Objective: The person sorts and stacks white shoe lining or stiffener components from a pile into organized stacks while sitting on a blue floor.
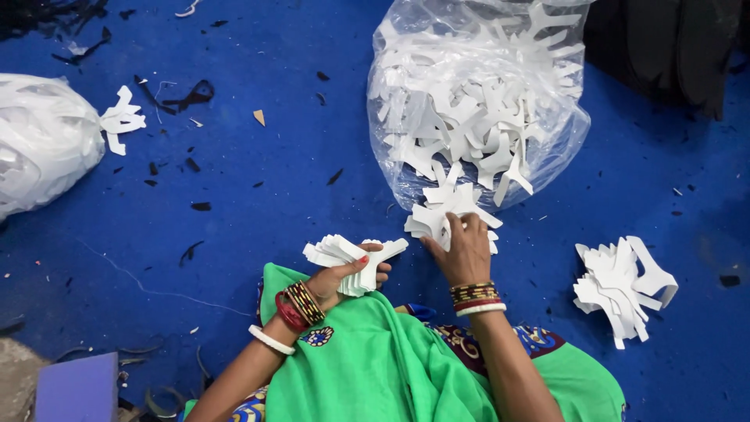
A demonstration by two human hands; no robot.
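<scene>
A clear plastic bag (476, 101) stuffed with cut-out pieces lies toward the far edge of the floor mat (258, 195), right of centre. At its mouth, nearer the person, a small heap of cut-outs (445, 211) spills out, and the right hand (467, 254) rests on it. Just left of that, the left hand (344, 277) grips a fanned stack of cut-outs (351, 258). Another stack (621, 285) lies well apart by the right edge. A second filled bag (43, 137) sits at the left edge, with one loose cut-out (121, 119) touching its right side. A foam block (78, 387) occupies the near left corner.

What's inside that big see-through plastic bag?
The clear plastic bag holds many white branched cut-out pieces, spilling from its mouth. Pieces deeper down are covered by those on top.
</scene>
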